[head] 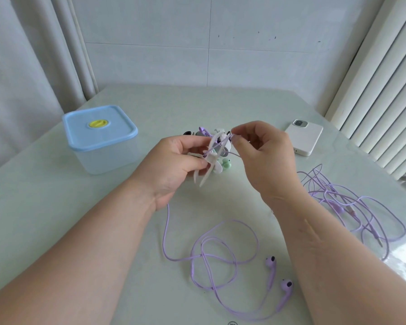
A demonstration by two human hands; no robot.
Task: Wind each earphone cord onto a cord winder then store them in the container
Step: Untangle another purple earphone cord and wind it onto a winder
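Lilac cord [211, 252] trails in loops across the near middle of the table [117, 219], ending in 2 earbuds [278, 275] toward the near edge. Above the centre, the left hand [174, 165] pinches a white cord winder [212, 156] between thumb and fingers, while the right hand [260, 148] pinches the cord at the winder's top. More winders [220, 137] are heaped just behind. Toward the left edge sits the lidded blue container [100, 137]. More lilac earphones [352, 205] lie tangled at the right edge, a white phone [304, 137] beyond.
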